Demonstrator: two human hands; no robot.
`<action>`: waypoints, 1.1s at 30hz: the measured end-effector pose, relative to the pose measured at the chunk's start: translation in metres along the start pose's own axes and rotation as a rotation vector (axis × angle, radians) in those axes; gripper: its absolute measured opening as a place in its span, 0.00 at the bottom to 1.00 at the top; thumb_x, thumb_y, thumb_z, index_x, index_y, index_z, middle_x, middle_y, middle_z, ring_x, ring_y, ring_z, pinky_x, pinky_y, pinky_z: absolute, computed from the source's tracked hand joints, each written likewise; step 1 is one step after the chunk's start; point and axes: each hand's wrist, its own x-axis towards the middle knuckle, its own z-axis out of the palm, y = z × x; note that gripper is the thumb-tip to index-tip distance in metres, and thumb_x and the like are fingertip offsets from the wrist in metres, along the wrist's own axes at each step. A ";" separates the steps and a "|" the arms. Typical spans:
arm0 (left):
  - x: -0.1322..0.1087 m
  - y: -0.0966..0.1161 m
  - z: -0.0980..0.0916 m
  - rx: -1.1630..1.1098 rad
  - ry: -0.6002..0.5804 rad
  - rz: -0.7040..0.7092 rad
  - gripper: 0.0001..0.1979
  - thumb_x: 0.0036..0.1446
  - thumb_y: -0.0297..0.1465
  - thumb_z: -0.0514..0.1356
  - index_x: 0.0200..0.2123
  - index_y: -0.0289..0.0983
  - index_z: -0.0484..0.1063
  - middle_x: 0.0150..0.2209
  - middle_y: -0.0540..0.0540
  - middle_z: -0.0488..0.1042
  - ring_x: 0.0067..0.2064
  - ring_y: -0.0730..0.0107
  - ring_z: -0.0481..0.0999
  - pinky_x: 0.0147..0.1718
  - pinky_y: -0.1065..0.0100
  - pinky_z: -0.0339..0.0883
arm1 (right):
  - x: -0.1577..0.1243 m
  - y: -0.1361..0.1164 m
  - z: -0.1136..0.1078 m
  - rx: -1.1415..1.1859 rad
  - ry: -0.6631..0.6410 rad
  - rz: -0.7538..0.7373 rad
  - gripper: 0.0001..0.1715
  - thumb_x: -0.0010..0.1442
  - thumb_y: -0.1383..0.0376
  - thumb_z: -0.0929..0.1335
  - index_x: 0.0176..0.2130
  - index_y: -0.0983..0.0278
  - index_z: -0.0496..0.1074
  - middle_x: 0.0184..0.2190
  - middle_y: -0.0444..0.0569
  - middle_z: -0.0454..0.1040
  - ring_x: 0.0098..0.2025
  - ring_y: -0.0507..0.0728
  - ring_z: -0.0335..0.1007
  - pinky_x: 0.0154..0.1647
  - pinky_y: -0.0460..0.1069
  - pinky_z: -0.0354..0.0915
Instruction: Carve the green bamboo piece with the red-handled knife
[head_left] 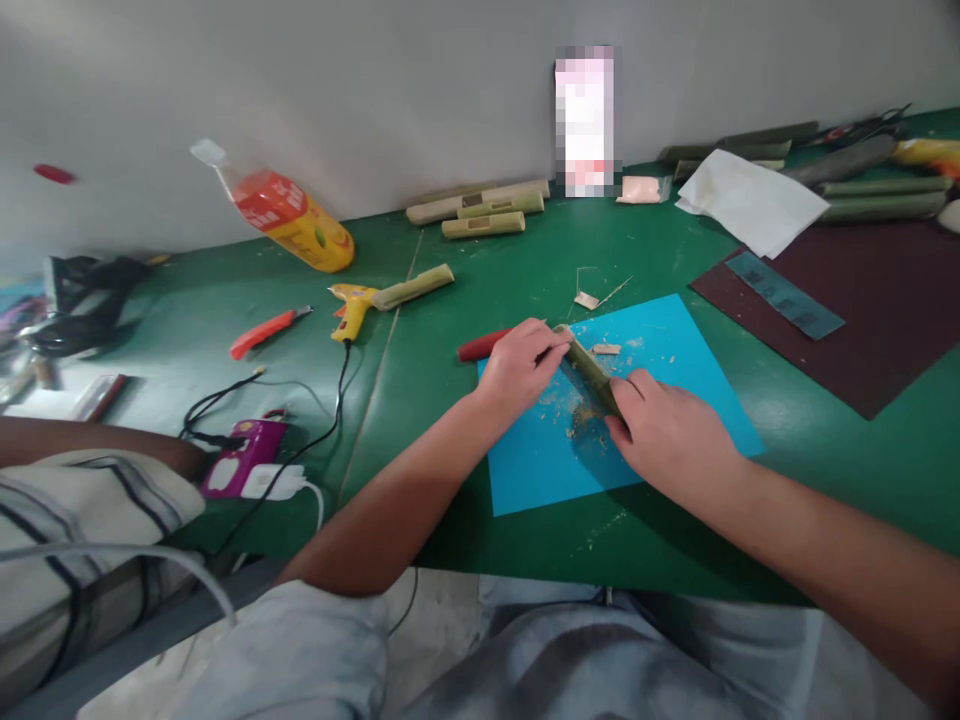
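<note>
A green bamboo tube [589,365] slants over a blue sheet [517,470] strewn with wood shavings. My right hand [667,420] is wrapped round its near end. At the far end, the fingers of my left hand [525,365] are closed and pinch the tube's rim. A red handle [480,346] sticks out behind my left hand; the hand hides the rest of it, and I cannot tell whether it touches the hand. A small wood chip [606,350] lies beside the tube.
Left on the green table are a yellow glue gun [352,308], a red utility knife [270,332], a tilted drink bottle [289,220] and a purple power strip [244,458] with cables. Cut bamboo pieces [484,225] line the wall. A dark board [847,330] lies right; another person's arm [97,445] is at left.
</note>
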 end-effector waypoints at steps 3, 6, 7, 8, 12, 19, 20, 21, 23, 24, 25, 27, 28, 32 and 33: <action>-0.003 0.004 -0.002 -0.019 -0.062 0.061 0.08 0.71 0.30 0.61 0.44 0.37 0.83 0.38 0.44 0.82 0.41 0.67 0.82 0.45 0.61 0.78 | 0.000 -0.001 0.001 0.004 -0.050 0.006 0.14 0.73 0.66 0.63 0.49 0.67 0.77 0.41 0.55 0.77 0.33 0.57 0.73 0.28 0.53 0.50; -0.003 0.000 -0.006 0.026 -0.040 0.052 0.09 0.71 0.31 0.60 0.45 0.39 0.83 0.37 0.44 0.81 0.41 0.65 0.81 0.45 0.60 0.78 | 0.000 -0.003 0.003 -0.005 -0.051 -0.005 0.15 0.72 0.67 0.64 0.52 0.67 0.77 0.41 0.55 0.77 0.33 0.57 0.73 0.28 0.53 0.50; -0.003 -0.001 -0.007 0.042 -0.018 0.044 0.09 0.71 0.31 0.60 0.43 0.39 0.83 0.37 0.45 0.81 0.41 0.65 0.80 0.45 0.60 0.78 | 0.000 -0.003 0.003 -0.011 -0.039 -0.011 0.14 0.72 0.67 0.64 0.52 0.67 0.77 0.41 0.55 0.77 0.33 0.57 0.72 0.28 0.53 0.50; -0.003 -0.002 -0.007 0.051 -0.005 0.046 0.09 0.71 0.31 0.60 0.42 0.39 0.82 0.37 0.45 0.81 0.41 0.65 0.80 0.45 0.60 0.78 | 0.000 -0.003 0.003 -0.017 -0.027 -0.016 0.14 0.71 0.67 0.65 0.51 0.67 0.77 0.41 0.55 0.77 0.33 0.57 0.72 0.28 0.53 0.50; -0.004 0.002 -0.004 0.000 -0.083 0.151 0.09 0.72 0.30 0.59 0.45 0.38 0.82 0.38 0.44 0.81 0.41 0.66 0.81 0.43 0.63 0.78 | 0.001 -0.003 0.003 -0.024 -0.012 -0.042 0.11 0.70 0.69 0.65 0.47 0.67 0.77 0.38 0.53 0.76 0.33 0.57 0.72 0.29 0.52 0.53; -0.005 0.009 -0.002 0.037 -0.108 0.122 0.10 0.72 0.30 0.58 0.44 0.38 0.81 0.37 0.44 0.81 0.41 0.65 0.81 0.43 0.62 0.78 | -0.001 -0.003 0.005 -0.025 0.018 -0.061 0.11 0.70 0.70 0.65 0.48 0.67 0.76 0.39 0.55 0.77 0.35 0.58 0.73 0.31 0.52 0.57; -0.006 0.009 -0.002 0.030 -0.144 0.141 0.11 0.73 0.31 0.58 0.46 0.38 0.81 0.38 0.44 0.81 0.41 0.65 0.81 0.42 0.63 0.78 | -0.001 -0.003 0.005 -0.026 0.015 -0.065 0.11 0.70 0.70 0.65 0.48 0.67 0.76 0.38 0.55 0.77 0.35 0.58 0.73 0.31 0.52 0.58; -0.006 0.010 -0.002 0.030 -0.155 0.149 0.11 0.73 0.31 0.58 0.46 0.38 0.81 0.38 0.44 0.81 0.42 0.65 0.81 0.42 0.63 0.78 | -0.001 -0.002 0.005 -0.031 0.010 -0.067 0.12 0.70 0.70 0.65 0.48 0.67 0.76 0.38 0.55 0.77 0.35 0.58 0.73 0.32 0.52 0.58; -0.007 0.010 -0.001 0.069 -0.071 0.107 0.10 0.72 0.31 0.59 0.42 0.38 0.81 0.36 0.45 0.80 0.40 0.65 0.80 0.42 0.62 0.78 | 0.000 -0.002 0.005 -0.044 -0.002 -0.061 0.14 0.70 0.70 0.65 0.51 0.68 0.76 0.39 0.55 0.78 0.35 0.58 0.73 0.31 0.52 0.58; -0.007 0.011 0.000 0.085 -0.035 0.086 0.10 0.72 0.31 0.59 0.40 0.38 0.81 0.35 0.45 0.80 0.39 0.65 0.80 0.42 0.61 0.78 | 0.000 -0.002 0.005 -0.049 -0.007 -0.057 0.15 0.69 0.70 0.65 0.52 0.68 0.76 0.40 0.56 0.78 0.35 0.58 0.73 0.31 0.52 0.58; -0.008 0.012 0.000 0.089 -0.006 0.078 0.10 0.72 0.30 0.59 0.39 0.38 0.81 0.35 0.45 0.80 0.39 0.65 0.80 0.41 0.62 0.77 | 0.000 -0.002 0.005 -0.053 -0.008 -0.056 0.15 0.69 0.70 0.65 0.52 0.69 0.77 0.40 0.56 0.78 0.34 0.58 0.73 0.31 0.52 0.58; -0.009 0.015 0.001 0.044 -0.116 0.141 0.10 0.73 0.30 0.57 0.43 0.37 0.80 0.37 0.44 0.80 0.40 0.65 0.80 0.41 0.64 0.77 | 0.001 -0.002 0.005 -0.057 -0.005 -0.063 0.15 0.69 0.71 0.65 0.52 0.69 0.77 0.39 0.55 0.78 0.35 0.58 0.74 0.31 0.52 0.58; -0.009 0.015 0.001 0.019 -0.168 0.171 0.11 0.73 0.30 0.56 0.44 0.37 0.80 0.38 0.43 0.80 0.40 0.65 0.80 0.40 0.64 0.77 | 0.000 -0.002 0.004 -0.060 -0.003 -0.066 0.15 0.70 0.70 0.65 0.51 0.69 0.78 0.39 0.55 0.78 0.35 0.58 0.74 0.32 0.52 0.58; -0.008 0.013 0.000 0.083 -0.042 0.105 0.11 0.73 0.30 0.57 0.39 0.37 0.80 0.35 0.44 0.79 0.39 0.64 0.80 0.43 0.62 0.76 | -0.001 -0.004 0.004 -0.087 0.003 -0.052 0.16 0.73 0.67 0.65 0.53 0.69 0.78 0.39 0.56 0.79 0.35 0.58 0.75 0.32 0.52 0.60; -0.007 0.013 0.000 0.087 -0.014 0.090 0.12 0.73 0.30 0.57 0.39 0.37 0.80 0.35 0.43 0.79 0.39 0.64 0.80 0.43 0.61 0.76 | -0.002 -0.004 0.003 -0.094 0.003 -0.048 0.16 0.73 0.67 0.65 0.53 0.69 0.78 0.39 0.56 0.79 0.35 0.58 0.75 0.31 0.52 0.60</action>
